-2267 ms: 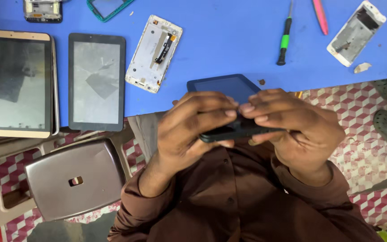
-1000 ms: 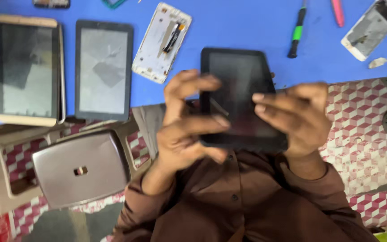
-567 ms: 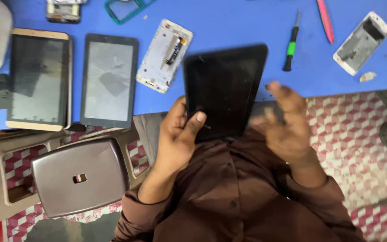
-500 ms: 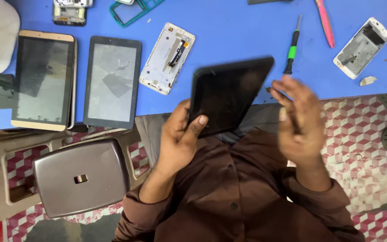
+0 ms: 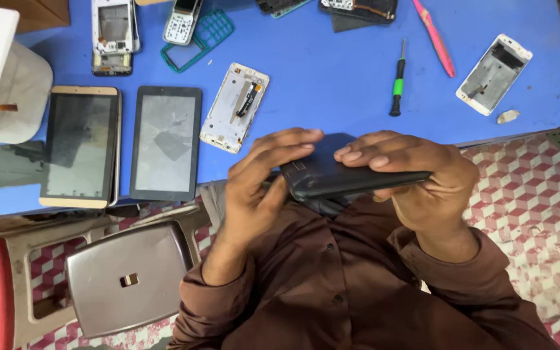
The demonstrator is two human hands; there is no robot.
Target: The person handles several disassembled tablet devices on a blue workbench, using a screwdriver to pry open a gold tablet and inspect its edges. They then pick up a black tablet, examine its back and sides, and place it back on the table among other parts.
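A dark tablet (image 5: 338,175) is held edge-on above my lap, its back facing up. My left hand (image 5: 260,185) grips its left end, fingers curled over the top edge. Over the right end, my right hand (image 5: 416,178) wraps the tablet with fingertips on its back. Both hands hover just in front of the blue table (image 5: 332,71). My brown shirt fills the space below.
On the blue table lie a gold-framed tablet (image 5: 79,146), a black-framed tablet (image 5: 166,142), a white phone frame (image 5: 234,107), another phone frame (image 5: 494,74), a green-handled screwdriver (image 5: 396,84), a pink tool (image 5: 434,37) and phone parts at the back. A grey stool (image 5: 128,275) stands at the left.
The tablet faced me screen-up in my left hand; now it is turned nearly flat with its back up, and my right hand has closed on its right end.
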